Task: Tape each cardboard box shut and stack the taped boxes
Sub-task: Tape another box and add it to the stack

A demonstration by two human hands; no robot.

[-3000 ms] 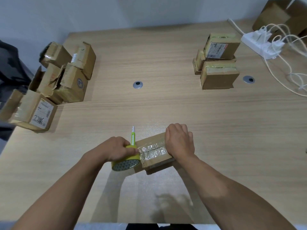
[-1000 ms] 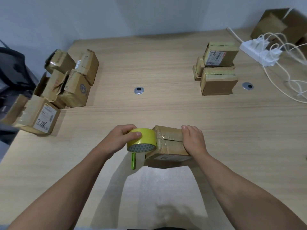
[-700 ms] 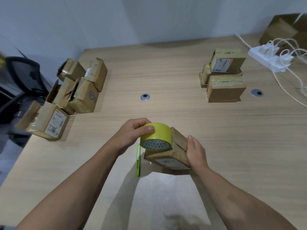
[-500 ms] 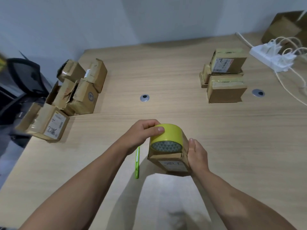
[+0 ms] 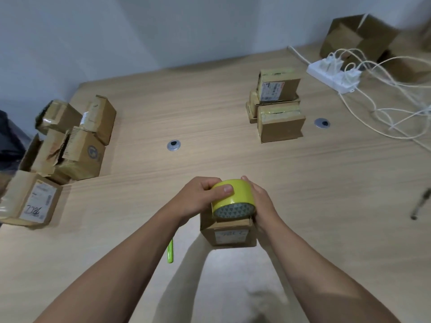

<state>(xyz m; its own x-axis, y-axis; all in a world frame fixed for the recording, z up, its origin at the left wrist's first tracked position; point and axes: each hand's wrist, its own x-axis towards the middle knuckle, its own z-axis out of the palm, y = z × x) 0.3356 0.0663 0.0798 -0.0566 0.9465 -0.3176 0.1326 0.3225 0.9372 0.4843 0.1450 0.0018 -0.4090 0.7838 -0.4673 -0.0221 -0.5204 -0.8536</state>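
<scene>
Wooden table (image 5: 349, 183) stretched right across, pale wall (image 5: 163, 31) behind it. Far right corner, a white power strip (image 5: 332, 76) lay on the top with plugs in it, and white cables (image 5: 373, 106) looped loose beside it. Two round metal grommets sat flush in the wood, one mid-table (image 5: 173, 145), one near the cables (image 5: 321, 123). A dark pen (image 5: 419, 205) rested alone at the right edge. Something dark (image 5: 9, 141) showed past the left edge, too blurred to name.

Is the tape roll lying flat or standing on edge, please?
On edge: the tape roll shows its hollow side, resting atop the box.
</scene>
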